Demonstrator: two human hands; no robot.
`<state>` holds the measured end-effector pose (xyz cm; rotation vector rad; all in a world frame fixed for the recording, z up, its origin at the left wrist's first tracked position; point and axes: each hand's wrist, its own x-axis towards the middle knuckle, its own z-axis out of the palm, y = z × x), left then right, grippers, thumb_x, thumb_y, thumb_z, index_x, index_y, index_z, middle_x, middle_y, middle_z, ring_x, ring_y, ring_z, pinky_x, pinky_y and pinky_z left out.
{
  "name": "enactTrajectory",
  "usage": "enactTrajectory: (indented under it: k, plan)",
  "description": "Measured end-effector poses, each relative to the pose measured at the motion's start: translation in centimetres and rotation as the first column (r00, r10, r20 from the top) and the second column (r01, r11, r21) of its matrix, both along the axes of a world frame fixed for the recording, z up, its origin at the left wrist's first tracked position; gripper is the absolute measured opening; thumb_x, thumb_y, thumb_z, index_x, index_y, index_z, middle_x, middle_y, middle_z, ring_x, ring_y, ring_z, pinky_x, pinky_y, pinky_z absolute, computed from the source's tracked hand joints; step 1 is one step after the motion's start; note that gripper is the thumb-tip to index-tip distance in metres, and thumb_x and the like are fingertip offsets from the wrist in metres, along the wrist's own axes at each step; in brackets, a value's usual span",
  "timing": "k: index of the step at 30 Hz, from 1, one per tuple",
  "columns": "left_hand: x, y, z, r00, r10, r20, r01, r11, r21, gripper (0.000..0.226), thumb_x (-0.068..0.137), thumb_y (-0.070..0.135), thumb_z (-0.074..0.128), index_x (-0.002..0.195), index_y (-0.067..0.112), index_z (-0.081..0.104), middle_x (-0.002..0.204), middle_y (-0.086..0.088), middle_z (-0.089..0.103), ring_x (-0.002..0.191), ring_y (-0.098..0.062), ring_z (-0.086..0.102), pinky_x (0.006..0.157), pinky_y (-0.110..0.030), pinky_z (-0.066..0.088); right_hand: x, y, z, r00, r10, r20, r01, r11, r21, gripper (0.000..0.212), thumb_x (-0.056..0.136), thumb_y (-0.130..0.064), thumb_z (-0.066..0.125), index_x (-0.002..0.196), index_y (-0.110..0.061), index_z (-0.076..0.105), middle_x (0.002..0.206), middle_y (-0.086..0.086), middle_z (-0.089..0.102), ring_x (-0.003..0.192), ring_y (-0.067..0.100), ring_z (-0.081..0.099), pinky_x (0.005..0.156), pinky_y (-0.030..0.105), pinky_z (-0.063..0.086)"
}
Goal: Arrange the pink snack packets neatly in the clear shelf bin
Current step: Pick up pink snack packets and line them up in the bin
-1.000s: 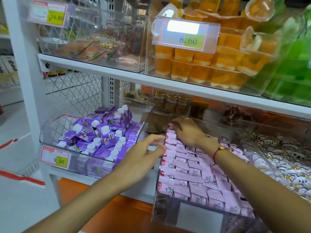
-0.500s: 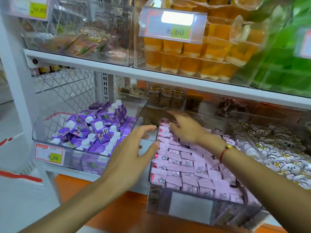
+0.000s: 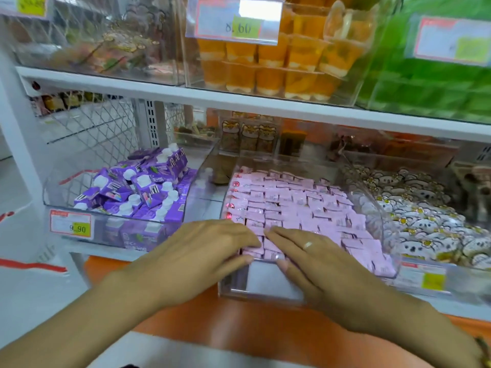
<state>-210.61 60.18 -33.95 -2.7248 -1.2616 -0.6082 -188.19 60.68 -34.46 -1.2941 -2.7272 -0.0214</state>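
Observation:
The clear shelf bin stands in the middle of the lower shelf, filled with rows of pink snack packets. My left hand lies flat over the bin's front left corner, its straight fingers touching the nearest packets. My right hand, with a ring on one finger, lies flat beside it over the front edge, fingertips on the front row. The fingertips of both hands nearly meet. The packets under the hands are hidden.
A clear bin of purple cartons with a 9.90 price tag stands to the left. A bin of white animal-print packets sits to the right. Orange jelly cups and green packs fill the shelf above.
Both hands have come back toward me, from the bin's far end and left side to its front edge, and now lie flat side by side. The camera has moved closer.

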Motion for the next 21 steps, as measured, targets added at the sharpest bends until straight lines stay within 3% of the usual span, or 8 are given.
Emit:
enactTrajectory:
  k: [4,8,12,15,18,21]
  plan:
    - [0.4,0.5,0.4,0.999,0.015,-0.043,-0.015,1.0,0.002,0.031,0.096,0.048,0.04,0.119,0.036,0.057,0.115,0.019,0.06,0.106,-0.002,0.052,0.072,-0.018,0.035,0.6,0.8,0.6,0.978,0.018,-0.206,-0.032,0.997,-0.068,0.044,0.098,-0.043,0.029,0.141,-0.036,0.038,0.145,-0.019,0.038,0.127,-0.004,0.03,0.104,0.012,0.022]
    - [1.0,1.2,0.8,0.991,0.085,-0.105,-0.092,0.994,-0.061,0.028,0.095,0.048,0.045,0.116,0.038,0.059,0.109,0.017,0.061,0.106,-0.005,0.054,0.074,-0.027,0.041,0.5,1.5,0.2,0.967,-0.005,-0.256,0.0,1.0,-0.017,0.036,0.095,-0.045,0.045,0.129,-0.038,0.055,0.131,-0.026,0.051,0.111,-0.006,0.042,0.089,0.015,0.036]
    - [1.3,1.5,1.9,0.983,0.125,-0.138,-0.139,0.986,-0.095,0.028,0.087,0.056,0.054,0.107,0.041,0.065,0.104,0.017,0.067,0.096,-0.005,0.058,0.067,-0.029,0.043,0.8,2.2,0.3,0.933,-0.038,-0.357,0.0,0.994,-0.106,0.034,0.09,-0.044,0.055,0.12,-0.032,0.063,0.123,-0.022,0.06,0.11,-0.004,0.053,0.095,0.026,0.044]
    - [1.9,1.7,2.0,0.971,0.168,-0.17,-0.18,0.982,-0.056,0.025,0.086,0.055,0.057,0.103,0.039,0.065,0.101,0.016,0.068,0.094,-0.007,0.059,0.06,-0.028,0.031,0.7,2.4,0.2,0.918,-0.054,-0.392,-0.005,0.989,-0.149,0.031,0.087,-0.043,0.058,0.114,-0.03,0.066,0.116,-0.021,0.063,0.109,-0.002,0.055,0.096,0.031,0.045]
    - [2.1,1.5,1.3,0.971,0.177,-0.158,-0.184,0.982,-0.03,0.019,0.091,0.048,0.052,0.102,0.035,0.059,0.105,0.015,0.064,0.098,-0.006,0.056,0.064,-0.029,0.031,0.1,2.5,-0.2,0.902,-0.076,-0.426,0.037,0.994,-0.099,0.025,0.089,-0.045,0.053,0.108,-0.033,0.063,0.105,-0.019,0.062,0.1,0.0,0.053,0.09,0.027,0.043]
    - [1.9,1.1,0.7,0.982,0.168,-0.088,-0.171,0.985,-0.027,0.017,0.095,0.043,0.046,0.102,0.032,0.056,0.106,0.014,0.061,0.101,-0.006,0.054,0.072,-0.027,0.039,-0.5,2.5,-0.4,0.936,-0.042,-0.349,0.033,0.999,-0.029,0.026,0.093,-0.04,0.05,0.115,-0.031,0.059,0.111,-0.015,0.057,0.103,0.006,0.049,0.09,0.025,0.038]
